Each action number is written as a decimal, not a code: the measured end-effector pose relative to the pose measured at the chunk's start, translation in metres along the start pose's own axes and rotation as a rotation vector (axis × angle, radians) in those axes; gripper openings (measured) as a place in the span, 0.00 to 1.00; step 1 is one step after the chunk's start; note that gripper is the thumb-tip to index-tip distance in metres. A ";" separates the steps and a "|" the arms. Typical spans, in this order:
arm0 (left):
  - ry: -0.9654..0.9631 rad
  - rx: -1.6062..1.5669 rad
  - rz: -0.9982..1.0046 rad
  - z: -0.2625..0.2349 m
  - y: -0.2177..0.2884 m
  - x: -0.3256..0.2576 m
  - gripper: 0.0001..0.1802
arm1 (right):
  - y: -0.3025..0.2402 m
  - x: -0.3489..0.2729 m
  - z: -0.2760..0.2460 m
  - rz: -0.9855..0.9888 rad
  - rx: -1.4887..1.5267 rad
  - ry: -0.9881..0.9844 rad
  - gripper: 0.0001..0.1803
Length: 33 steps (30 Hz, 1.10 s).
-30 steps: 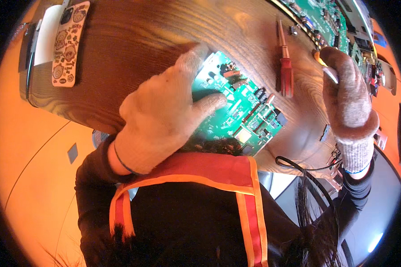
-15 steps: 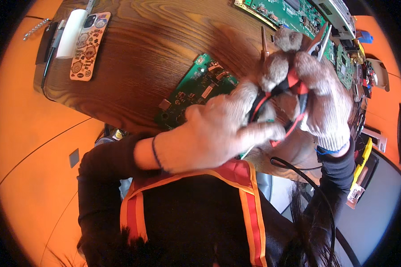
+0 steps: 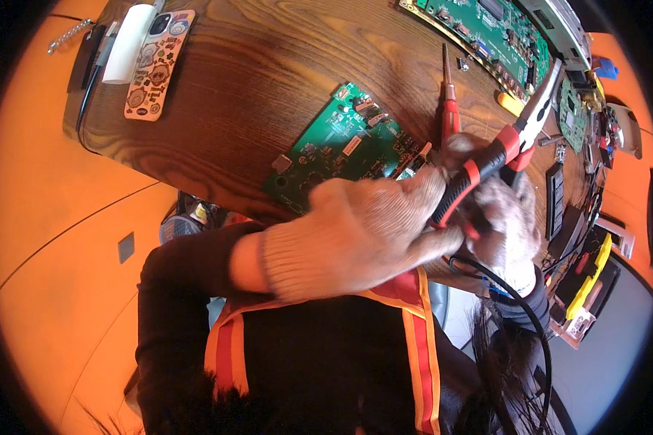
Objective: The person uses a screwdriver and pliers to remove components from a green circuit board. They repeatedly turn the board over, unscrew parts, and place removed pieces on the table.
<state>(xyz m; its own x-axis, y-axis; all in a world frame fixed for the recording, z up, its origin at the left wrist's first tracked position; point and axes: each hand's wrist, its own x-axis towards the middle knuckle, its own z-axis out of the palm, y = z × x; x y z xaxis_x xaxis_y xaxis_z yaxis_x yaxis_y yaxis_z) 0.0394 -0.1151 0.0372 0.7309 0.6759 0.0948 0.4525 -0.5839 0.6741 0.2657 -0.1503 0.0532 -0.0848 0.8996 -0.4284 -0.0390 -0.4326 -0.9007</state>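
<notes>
Needle-nose pliers with red and black handles lie slantwise in the air between my two gloved hands, jaws pointing up and to the right. My left hand pinches the lower end of one handle between thumb and fingers. Wrapped round the handles from beneath is my right hand, blurred by motion. A green circuit board lies on the table just beyond my left hand, which covers its near edge. Beside the hands, a red-handled screwdriver rests on the wood, shaft pointing away from me.
A larger green circuit board is at the far right, with a yellow-handled tool beside it. A phone in a patterned case and a white roll are at the far left. A black cable hangs by my right forearm.
The pliers have turned in my hands; their jaws now point out to the right and look closed. My right hand has dropped lower, baring the screwdriver handle.
</notes>
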 end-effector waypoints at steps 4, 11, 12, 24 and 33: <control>0.055 -0.433 -0.351 -0.033 -0.021 -0.024 0.22 | 0.006 -0.021 -0.018 0.027 0.077 0.075 0.24; 0.084 -0.581 -0.656 -0.052 -0.034 -0.030 0.29 | 0.048 -0.065 -0.012 0.143 -0.005 0.401 0.23; 0.075 -0.591 -0.641 -0.052 -0.033 -0.029 0.29 | 0.053 -0.070 -0.011 0.176 0.007 0.438 0.22; 0.275 -0.957 -0.805 -0.036 -0.055 -0.013 0.28 | 0.095 -0.072 -0.027 -0.067 0.017 0.369 0.11; -0.065 -1.084 -0.752 -0.061 -0.051 0.000 0.18 | 0.091 -0.061 -0.038 -0.283 0.470 0.395 0.31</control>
<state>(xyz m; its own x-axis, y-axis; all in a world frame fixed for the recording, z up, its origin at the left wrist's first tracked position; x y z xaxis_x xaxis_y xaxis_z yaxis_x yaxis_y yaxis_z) -0.0147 -0.0578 0.0482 0.5191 0.6347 -0.5724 0.1425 0.5961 0.7902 0.3046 -0.2426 -0.0057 0.3592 0.8977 -0.2553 -0.4431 -0.0767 -0.8932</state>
